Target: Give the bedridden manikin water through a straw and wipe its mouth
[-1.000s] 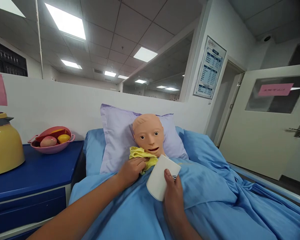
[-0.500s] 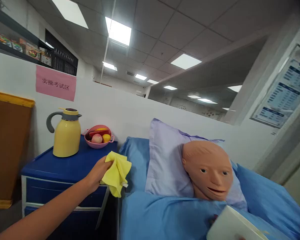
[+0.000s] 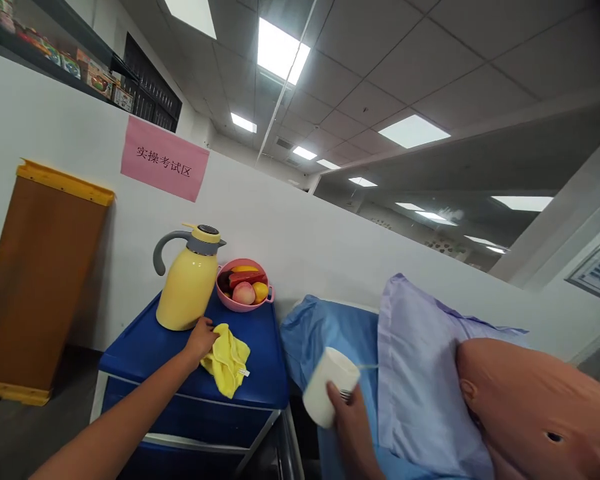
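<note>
A yellow cloth (image 3: pixel 227 363) lies crumpled on the blue top of the bedside cabinet (image 3: pixel 267 360). At its left edge my left hand (image 3: pixel 201 341) is closed on it, close to the base of a yellow jug (image 3: pixel 187 290) with a grey handle. My right hand (image 3: pixel 353 423) grips a white cup (image 3: pixel 327 387), held tilted above the gap between cabinet and bed. A thin pale stick, perhaps a straw, juts from the cup's rim to the right. What is inside the cup cannot be seen.
A pink bowl (image 3: pixel 240 305) of fruit stands behind the cloth. To the right, a manikin head (image 3: pixel 535 400) rests on a lilac pillow (image 3: pixel 420 373) over blue bedding (image 3: pixel 355 327). A brown and yellow panel (image 3: pixel 45 280) leans at the left wall. A pink sign (image 3: pixel 165 160) hangs above.
The view has swung left. My left hand has lowered the yellow cloth onto the cabinet top. My right hand has brought the white cup from over the bed leftward, near the cabinet.
</note>
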Action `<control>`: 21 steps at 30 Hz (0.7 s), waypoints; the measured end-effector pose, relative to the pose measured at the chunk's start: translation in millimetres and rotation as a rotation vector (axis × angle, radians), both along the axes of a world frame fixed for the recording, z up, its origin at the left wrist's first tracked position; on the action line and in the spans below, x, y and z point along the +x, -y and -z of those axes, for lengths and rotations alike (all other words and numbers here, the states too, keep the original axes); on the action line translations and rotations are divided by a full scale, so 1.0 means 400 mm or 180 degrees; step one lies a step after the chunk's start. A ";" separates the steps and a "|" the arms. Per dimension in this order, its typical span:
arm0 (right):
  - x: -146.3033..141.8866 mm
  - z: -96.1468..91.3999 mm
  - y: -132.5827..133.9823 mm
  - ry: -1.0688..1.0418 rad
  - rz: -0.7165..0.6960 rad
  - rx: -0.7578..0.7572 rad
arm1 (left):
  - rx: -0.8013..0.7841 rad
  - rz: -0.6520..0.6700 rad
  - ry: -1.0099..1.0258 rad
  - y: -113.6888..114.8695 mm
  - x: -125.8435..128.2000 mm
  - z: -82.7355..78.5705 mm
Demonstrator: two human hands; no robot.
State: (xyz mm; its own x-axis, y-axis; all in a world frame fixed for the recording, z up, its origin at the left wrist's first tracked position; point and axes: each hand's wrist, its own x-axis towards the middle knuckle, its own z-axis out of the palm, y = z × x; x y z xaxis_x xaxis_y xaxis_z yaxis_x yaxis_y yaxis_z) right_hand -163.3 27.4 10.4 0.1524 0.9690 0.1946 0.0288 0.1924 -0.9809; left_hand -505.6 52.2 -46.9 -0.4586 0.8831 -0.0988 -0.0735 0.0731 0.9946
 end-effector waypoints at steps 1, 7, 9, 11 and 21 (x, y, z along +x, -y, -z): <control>-0.072 0.005 -0.020 0.0067 -0.0193 0.0056 | 0.0132 0.0003 -0.0194 -0.009 -0.025 0.007; -0.337 0.054 -0.114 0.0011 -0.0475 0.0366 | 0.1090 0.0683 -0.1361 -0.006 -0.074 0.045; -0.372 0.074 -0.133 -0.0017 -0.0443 0.0404 | 0.1175 0.0744 -0.2161 -0.006 -0.064 0.053; -0.390 0.089 -0.148 -0.0029 -0.0385 0.0428 | 0.1032 0.0600 -0.2839 -0.012 -0.056 0.055; -0.379 0.122 -0.203 -0.0062 -0.0257 0.0570 | 0.0712 0.0165 -0.3706 -0.071 -0.023 0.018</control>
State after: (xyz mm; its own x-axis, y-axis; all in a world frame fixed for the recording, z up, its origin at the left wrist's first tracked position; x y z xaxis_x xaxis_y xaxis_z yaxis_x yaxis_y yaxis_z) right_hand -314.8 108.7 -38.2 0.0809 0.9284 0.3626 -0.0123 0.3647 -0.9310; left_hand -514.7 80.4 -54.0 -0.1335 0.8479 0.5131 0.8818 -0.1347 0.4520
